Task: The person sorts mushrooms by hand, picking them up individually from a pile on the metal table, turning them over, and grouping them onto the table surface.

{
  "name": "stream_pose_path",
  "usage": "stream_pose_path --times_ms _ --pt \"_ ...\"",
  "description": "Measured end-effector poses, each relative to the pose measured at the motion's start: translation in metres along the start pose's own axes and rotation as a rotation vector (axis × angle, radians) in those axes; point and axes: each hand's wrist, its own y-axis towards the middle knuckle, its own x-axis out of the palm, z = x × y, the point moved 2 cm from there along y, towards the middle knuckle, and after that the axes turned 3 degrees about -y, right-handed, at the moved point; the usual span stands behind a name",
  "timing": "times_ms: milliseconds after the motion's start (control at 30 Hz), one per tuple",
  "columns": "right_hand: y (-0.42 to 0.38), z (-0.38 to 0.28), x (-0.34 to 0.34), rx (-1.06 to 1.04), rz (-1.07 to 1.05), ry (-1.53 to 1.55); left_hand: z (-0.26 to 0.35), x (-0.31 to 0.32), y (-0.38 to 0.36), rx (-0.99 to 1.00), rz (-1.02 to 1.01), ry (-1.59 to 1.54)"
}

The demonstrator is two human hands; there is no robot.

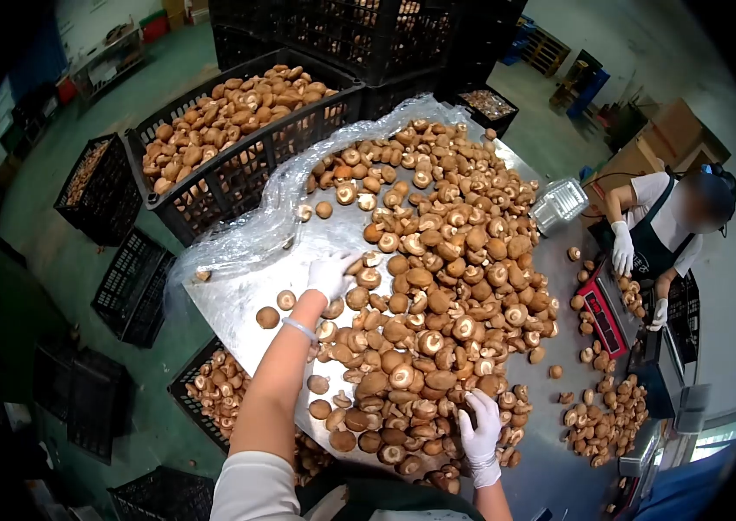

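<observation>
A large heap of brown shiitake mushrooms [437, 286] covers much of the metal table [229, 291], some lying cap up and others showing pale gills and stems. At the heap's left edge is my left hand [330, 276] in a white glove, its fingers closed around a mushroom [356, 266]. My right hand [482, 438], also gloved in white, rests at the near right edge of the heap. Its thumb and fingers are apart beside the mushrooms, and I see nothing held between them.
A black crate [255, 148] full of mushrooms stands behind crumpled clear plastic sheeting [277, 208]. Stacked crates [333, 35] rise at the back; another mushroom crate [211, 391] sits low at left. At right, a gloved co-worker [659, 226] handles mushrooms at a red scale [602, 321].
</observation>
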Motion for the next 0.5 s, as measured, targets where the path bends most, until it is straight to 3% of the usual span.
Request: stream_pose_path --times_ms 67,133,167,267,300,400,467,500 --pt "0.000 -0.001 -0.006 0.001 0.027 0.017 -0.022 0.017 0.008 0.004 0.102 -0.267" --pt "-0.003 0.001 -0.010 0.008 0.054 0.021 -0.024 0.010 0.005 0.018 0.311 -0.723" --pt "-0.005 0.002 -0.011 0.007 0.060 0.024 -0.024 0.001 0.000 -0.252 0.113 -1.058" --pt "-0.008 0.003 -0.012 0.006 0.077 0.047 -0.011 -0.027 -0.030 -0.296 -0.078 -1.432" --pt "-0.010 0.004 -0.009 0.008 0.067 0.046 0.008 -0.032 -0.042 -0.211 -0.008 -1.614" --pt "-0.002 -0.014 -0.008 -0.038 0.050 0.125 0.064 -0.057 -0.094 -0.302 -0.078 -1.801" --pt "0.001 -0.038 -0.007 -0.012 0.063 0.209 0.075 -0.038 -0.133 -0.234 -0.421 -1.456" --pt "0.001 -0.047 -0.003 -0.122 0.009 0.197 0.093 -0.034 -0.157 -0.243 -0.522 -1.394"
